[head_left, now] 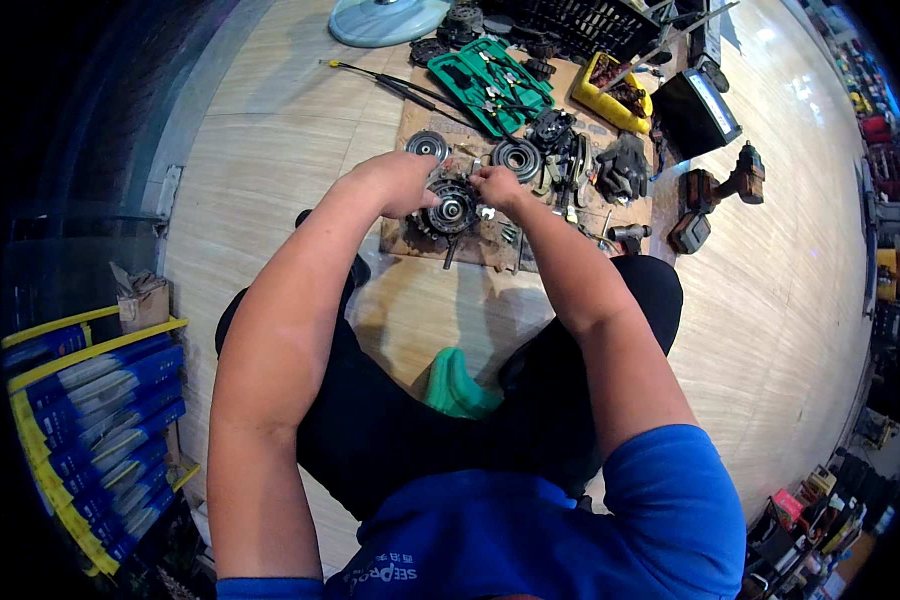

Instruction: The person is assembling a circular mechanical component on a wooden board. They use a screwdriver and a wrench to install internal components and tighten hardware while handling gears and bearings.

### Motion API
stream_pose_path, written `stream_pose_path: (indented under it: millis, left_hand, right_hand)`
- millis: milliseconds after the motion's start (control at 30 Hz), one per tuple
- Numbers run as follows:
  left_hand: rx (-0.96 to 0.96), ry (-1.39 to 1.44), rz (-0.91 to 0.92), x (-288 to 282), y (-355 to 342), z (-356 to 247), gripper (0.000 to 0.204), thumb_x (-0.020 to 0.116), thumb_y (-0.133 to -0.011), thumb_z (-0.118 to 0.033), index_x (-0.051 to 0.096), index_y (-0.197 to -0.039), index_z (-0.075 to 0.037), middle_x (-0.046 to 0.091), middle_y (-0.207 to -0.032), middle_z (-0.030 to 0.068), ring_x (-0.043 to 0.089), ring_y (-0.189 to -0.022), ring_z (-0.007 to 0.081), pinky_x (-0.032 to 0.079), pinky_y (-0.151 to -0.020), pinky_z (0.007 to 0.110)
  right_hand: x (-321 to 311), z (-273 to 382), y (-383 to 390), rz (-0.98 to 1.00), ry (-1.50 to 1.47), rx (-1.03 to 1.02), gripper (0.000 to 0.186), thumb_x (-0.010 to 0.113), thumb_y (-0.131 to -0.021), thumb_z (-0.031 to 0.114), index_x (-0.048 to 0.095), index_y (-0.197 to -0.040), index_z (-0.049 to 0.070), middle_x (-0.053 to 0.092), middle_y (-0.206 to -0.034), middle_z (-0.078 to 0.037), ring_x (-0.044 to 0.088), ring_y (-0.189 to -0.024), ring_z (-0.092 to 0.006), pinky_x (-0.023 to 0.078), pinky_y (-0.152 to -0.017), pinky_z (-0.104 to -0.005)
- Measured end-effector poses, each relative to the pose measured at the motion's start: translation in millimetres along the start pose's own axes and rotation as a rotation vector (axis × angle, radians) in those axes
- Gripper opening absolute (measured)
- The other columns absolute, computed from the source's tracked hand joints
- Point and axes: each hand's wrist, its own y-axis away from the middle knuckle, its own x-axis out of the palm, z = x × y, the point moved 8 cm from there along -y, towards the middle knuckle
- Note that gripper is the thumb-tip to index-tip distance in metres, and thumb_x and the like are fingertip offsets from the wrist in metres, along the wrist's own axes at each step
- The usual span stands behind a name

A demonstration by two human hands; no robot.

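Note:
A round, dark metal machine part with a ringed, shiny centre (452,207) lies on a dirty cardboard sheet (400,238). My left hand (398,185) is closed against its left side, the thumb on the rim and the other fingers partly hidden. At the upper right edge of the same part, the fingers of my right hand (497,188) are pinched together; what they hold is too small to make out. Just beyond my left hand lies a smaller metal ring part (427,146). A bearing-like metal ring (516,159) sits beyond my right hand.
Behind the parts lies an open green tool case (490,85). To the right are a yellow tray (612,95) of greasy pieces, dark gloves (623,168), a black battery-like box (695,113) and a cordless impact driver (740,180). A blue-and-yellow display rack (100,420) stands left.

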Motion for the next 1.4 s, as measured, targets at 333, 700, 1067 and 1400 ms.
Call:
stream_pose_path:
  millis: [333,700,1067,1400]
  left_hand:
    - [-0.057,-0.011,0.101,22,-3,13,0.067,0.072,-0.09,-0.034,0.047,-0.144,-0.005,0.063,-0.127,0.025,0.059,-0.119,0.0406,0.048,-0.1,0.046]
    - [-0.284,0.282,-0.217,81,-17,68,0.056,0.073,-0.088,-0.03,0.056,-0.132,0.0,0.063,-0.129,0.0236,0.059,-0.12,0.0384,0.048,-0.101,0.044]
    - [-0.594,1.183,-0.854,257,-42,43,0.092,0.081,-0.083,-0.035,0.028,-0.148,0.002,0.051,-0.139,0.0268,0.053,-0.125,0.0374,0.041,-0.107,0.044]
    - [-0.672,1.236,-1.124,264,-45,57,0.086,0.075,-0.086,-0.039,0.028,-0.145,0.003,0.045,-0.138,0.0316,0.048,-0.125,0.0439,0.038,-0.108,0.048]
  right_hand:
    - [1,34,20,-0.002,0.171,-0.109,0.033,0.062,-0.094,0.032,0.073,-0.108,0.003,0.07,-0.106,-0.024,0.066,-0.102,-0.0413,0.051,-0.091,-0.0461]
    - [-11,39,12,-0.222,0.252,-0.091,0.041,0.079,-0.078,0.04,0.074,-0.094,0.002,0.072,-0.093,-0.022,0.07,-0.089,-0.0363,0.054,-0.08,-0.0434]
    - [26,28,-5,0.046,0.322,-0.125,0.044,0.057,-0.091,0.038,0.072,-0.103,-0.001,0.071,-0.098,-0.027,0.068,-0.094,-0.0422,0.053,-0.088,-0.0466]
    - [38,43,-6,0.144,0.533,-0.08,0.051,0.048,-0.095,0.042,0.073,-0.105,-0.001,0.067,-0.117,-0.026,0.064,-0.111,-0.0403,0.05,-0.098,-0.0468]
